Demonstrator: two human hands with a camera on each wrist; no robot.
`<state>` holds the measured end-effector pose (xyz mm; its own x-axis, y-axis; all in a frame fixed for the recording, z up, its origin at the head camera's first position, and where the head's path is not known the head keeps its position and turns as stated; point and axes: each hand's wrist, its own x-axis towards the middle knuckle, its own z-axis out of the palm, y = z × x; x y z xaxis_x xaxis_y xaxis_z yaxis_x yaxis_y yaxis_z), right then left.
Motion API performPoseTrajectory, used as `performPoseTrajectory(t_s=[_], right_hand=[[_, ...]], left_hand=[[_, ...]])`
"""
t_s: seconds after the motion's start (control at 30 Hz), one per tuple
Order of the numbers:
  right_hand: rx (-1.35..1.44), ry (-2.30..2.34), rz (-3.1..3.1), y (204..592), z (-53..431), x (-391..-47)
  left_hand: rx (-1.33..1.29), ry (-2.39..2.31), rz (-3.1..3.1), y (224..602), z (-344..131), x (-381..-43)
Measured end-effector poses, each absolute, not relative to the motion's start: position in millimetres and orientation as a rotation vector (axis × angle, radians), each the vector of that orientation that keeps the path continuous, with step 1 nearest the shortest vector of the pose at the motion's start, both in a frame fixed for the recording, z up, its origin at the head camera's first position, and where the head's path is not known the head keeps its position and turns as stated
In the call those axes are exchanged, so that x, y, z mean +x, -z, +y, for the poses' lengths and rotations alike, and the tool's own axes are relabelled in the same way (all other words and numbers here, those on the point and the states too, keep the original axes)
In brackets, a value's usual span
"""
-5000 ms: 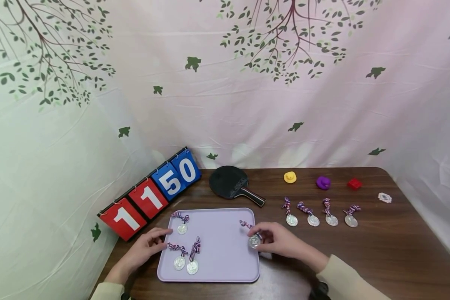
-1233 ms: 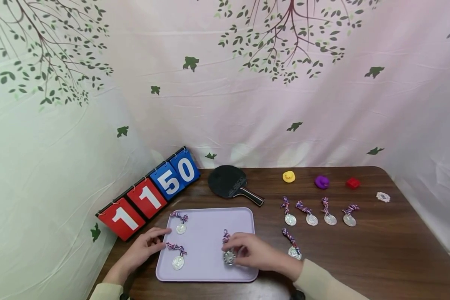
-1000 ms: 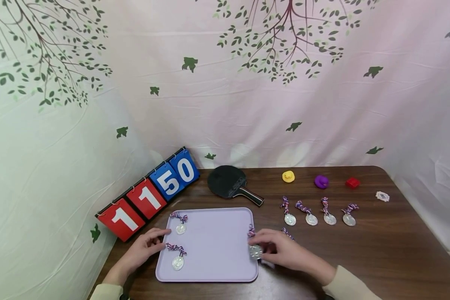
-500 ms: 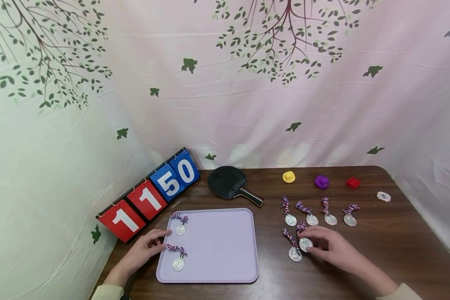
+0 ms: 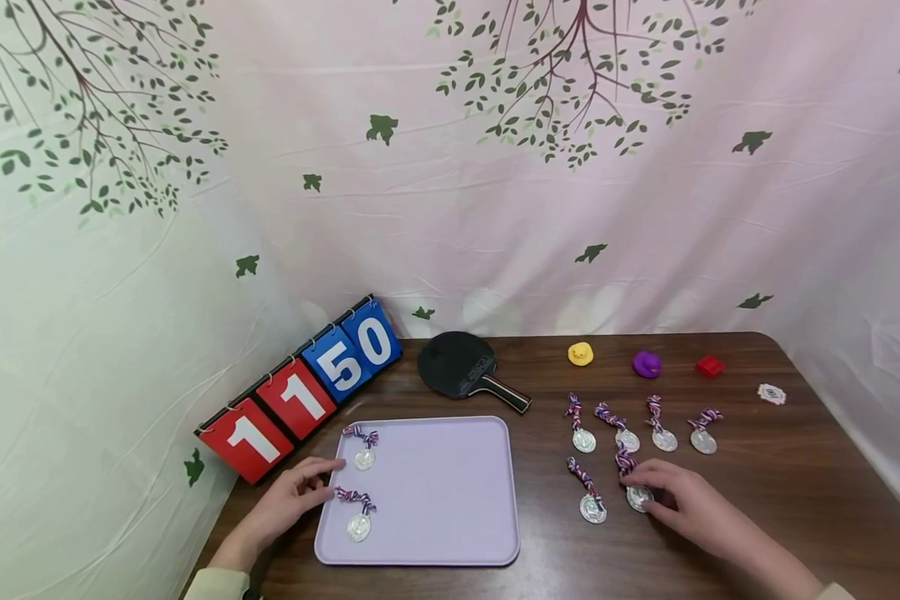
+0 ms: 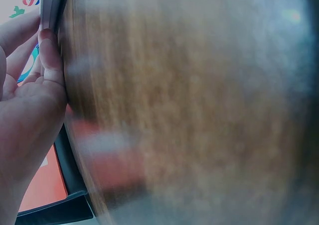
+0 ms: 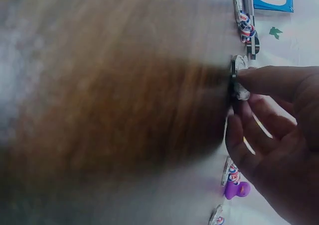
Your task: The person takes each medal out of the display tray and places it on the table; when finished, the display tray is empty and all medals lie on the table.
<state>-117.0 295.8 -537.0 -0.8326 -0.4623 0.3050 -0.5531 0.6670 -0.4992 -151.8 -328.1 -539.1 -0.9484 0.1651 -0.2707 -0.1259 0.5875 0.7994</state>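
My right hand [image 5: 678, 500] pinches a silver medal [image 5: 639, 498] by its edge, low on the tabletop. Its knotted striped ribbon points away and reaches the disc of a medal [image 5: 627, 441] in the row behind. Left of it lies another medal [image 5: 592, 508]. In the right wrist view, thumb and fingers meet at the medal's disc [image 7: 242, 78]. My left hand [image 5: 288, 500] touches the left rim of the lilac tray [image 5: 450, 559] with fingertip and thumb tip spaced apart. Inside that tray, along its left side, lie two medals, one farther [image 5: 364, 459] and one nearer [image 5: 358, 527].
Several medals form a row behind my right hand, including one at its right end [image 5: 703, 441]. Farther back sit a yellow duck [image 5: 581, 354], a purple duck [image 5: 647, 364], a red brick [image 5: 710, 367] and a white tag [image 5: 772, 394]. A table tennis bat [image 5: 457, 365] and flip scoreboard [image 5: 300, 392] stand behind the tray.
My right hand has carried two medals, one after the other, from the tray rightward to the table. The first was let go; the second is at the fingertips. My left hand stays put.
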Motion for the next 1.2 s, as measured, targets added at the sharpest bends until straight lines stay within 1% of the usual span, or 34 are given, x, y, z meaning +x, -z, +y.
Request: performPoseTrajectory(t_s=[0.13,0.33,0.5,0.63,0.87,1.2], right_hand=[[0.826,-0.764,-2.739,535,294,-117],[0.828,-0.722,-2.726,531,292,-120],[0.807,-0.736,-2.693,522,275,-130],[0.894,-0.792,-2.653,517,245,-138],[1.096,-0.84,-2.644,511,174,-149],[1.35,-0.833,-2.677,503,77,-155]], left_hand=[[0.025,-1.304,2.496,540,-328,-153],[0.052,-1.313,2.494,541,-329,-153],[0.051,-1.316,2.506,542,-329,-151],[0.026,-1.312,2.515,535,-325,-148],[0.034,-1.33,2.496,513,-314,-141],[0.011,-1.311,2.518,516,-315,-143]])
